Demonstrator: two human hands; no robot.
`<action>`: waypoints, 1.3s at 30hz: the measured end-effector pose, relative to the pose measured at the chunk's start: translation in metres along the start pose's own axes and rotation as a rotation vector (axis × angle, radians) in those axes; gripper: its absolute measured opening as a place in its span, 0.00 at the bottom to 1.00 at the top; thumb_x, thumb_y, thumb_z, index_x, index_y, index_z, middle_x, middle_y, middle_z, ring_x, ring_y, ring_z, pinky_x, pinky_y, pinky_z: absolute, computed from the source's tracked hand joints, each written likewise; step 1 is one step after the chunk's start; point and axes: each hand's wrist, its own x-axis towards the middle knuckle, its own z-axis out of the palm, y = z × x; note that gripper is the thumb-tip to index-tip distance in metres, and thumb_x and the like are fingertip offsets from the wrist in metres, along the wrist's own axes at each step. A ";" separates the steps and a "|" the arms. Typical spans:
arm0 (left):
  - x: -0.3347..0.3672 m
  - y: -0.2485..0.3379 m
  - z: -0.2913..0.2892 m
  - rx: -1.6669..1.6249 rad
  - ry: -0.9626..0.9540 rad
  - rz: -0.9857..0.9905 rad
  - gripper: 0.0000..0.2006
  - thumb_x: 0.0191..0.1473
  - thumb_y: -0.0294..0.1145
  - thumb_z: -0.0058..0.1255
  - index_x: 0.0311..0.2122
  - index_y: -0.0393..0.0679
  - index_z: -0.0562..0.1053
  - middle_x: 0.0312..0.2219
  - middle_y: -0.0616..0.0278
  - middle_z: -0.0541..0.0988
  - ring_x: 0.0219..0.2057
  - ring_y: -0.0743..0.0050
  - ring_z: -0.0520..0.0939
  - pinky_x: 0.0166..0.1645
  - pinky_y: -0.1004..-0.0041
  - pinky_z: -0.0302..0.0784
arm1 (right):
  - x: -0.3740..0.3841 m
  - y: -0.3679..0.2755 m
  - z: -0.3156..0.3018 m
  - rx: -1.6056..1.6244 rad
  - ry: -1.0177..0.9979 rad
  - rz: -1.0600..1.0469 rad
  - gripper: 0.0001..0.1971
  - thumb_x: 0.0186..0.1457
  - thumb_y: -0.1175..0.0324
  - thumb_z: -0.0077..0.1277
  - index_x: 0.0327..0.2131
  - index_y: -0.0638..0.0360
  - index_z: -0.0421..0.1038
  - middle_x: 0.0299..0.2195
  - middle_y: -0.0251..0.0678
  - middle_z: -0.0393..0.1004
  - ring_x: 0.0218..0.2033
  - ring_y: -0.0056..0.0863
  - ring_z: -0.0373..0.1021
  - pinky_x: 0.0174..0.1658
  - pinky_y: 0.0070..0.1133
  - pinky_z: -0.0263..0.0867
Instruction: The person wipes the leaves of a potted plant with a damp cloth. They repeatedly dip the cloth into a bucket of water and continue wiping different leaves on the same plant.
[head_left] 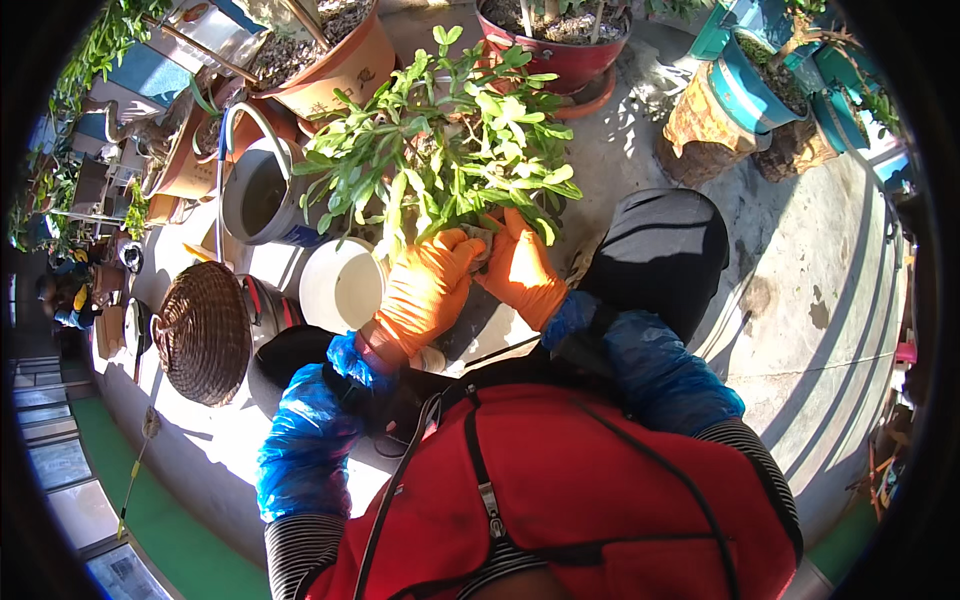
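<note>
A bushy green potted-type plant with flat, fleshy, leaf-like stems spreads out in front of me. My left hand, in an orange glove, is closed at its base with the fingers bent. From the other side my right hand, gloved the same way, pinches the base too. Between the fingertips shows a small greyish-brown clump, perhaps soil or roots; the leaves and gloves hide most of it. Just left of my left hand stands a white round pot.
A grey bucket with a raised handle and a brown woven basket stand at left. Large planters, one terracotta and one dark red, are at the far side. Turquoise pots sit far right. My knee rises beside my right hand.
</note>
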 end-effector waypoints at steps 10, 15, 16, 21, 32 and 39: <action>-0.014 0.001 -0.082 -0.968 0.143 -0.306 0.22 0.55 0.15 0.59 0.55 0.37 0.78 0.48 0.60 0.83 0.49 0.75 0.83 0.57 0.73 0.76 | -0.006 0.002 0.007 -0.137 0.164 -0.079 0.34 0.72 0.39 0.41 0.63 0.62 0.67 0.60 0.41 0.73 0.61 0.39 0.69 0.65 0.39 0.66; 0.025 -0.024 -0.064 -0.589 0.557 -0.257 0.20 0.55 0.19 0.62 0.54 0.39 0.78 0.45 0.60 0.83 0.43 0.70 0.83 0.51 0.72 0.79 | -0.011 0.001 0.023 -0.091 0.073 -0.054 0.25 0.74 0.43 0.39 0.60 0.50 0.67 0.59 0.35 0.74 0.60 0.39 0.69 0.64 0.47 0.66; 0.032 -0.030 -0.056 -0.335 0.553 -0.233 0.20 0.54 0.20 0.63 0.53 0.39 0.78 0.44 0.58 0.83 0.43 0.66 0.84 0.51 0.71 0.79 | -0.011 0.001 0.024 -0.085 0.080 -0.061 0.25 0.74 0.43 0.39 0.60 0.50 0.67 0.59 0.35 0.74 0.60 0.39 0.69 0.64 0.47 0.65; 0.026 -0.028 -0.017 0.027 0.296 -0.076 0.21 0.48 0.24 0.60 0.51 0.41 0.79 0.44 0.48 0.81 0.44 0.44 0.83 0.48 0.59 0.81 | -0.007 -0.001 0.022 0.016 0.117 -0.021 0.26 0.74 0.44 0.40 0.62 0.52 0.66 0.60 0.37 0.73 0.62 0.40 0.68 0.66 0.45 0.63; -0.011 -0.001 -0.016 -0.466 -0.109 -0.140 0.21 0.50 0.23 0.60 0.52 0.40 0.79 0.43 0.51 0.82 0.45 0.56 0.84 0.52 0.64 0.79 | 0.002 -0.002 -0.004 0.041 0.059 0.001 0.28 0.72 0.45 0.45 0.59 0.59 0.67 0.53 0.42 0.75 0.56 0.44 0.72 0.61 0.44 0.69; -0.018 -0.012 -0.085 -1.103 0.117 -0.286 0.20 0.54 0.17 0.57 0.54 0.37 0.78 0.48 0.62 0.82 0.50 0.72 0.81 0.57 0.71 0.75 | -0.012 0.005 0.008 -0.332 0.215 -0.144 0.27 0.71 0.50 0.48 0.63 0.59 0.66 0.60 0.38 0.72 0.62 0.35 0.68 0.67 0.36 0.58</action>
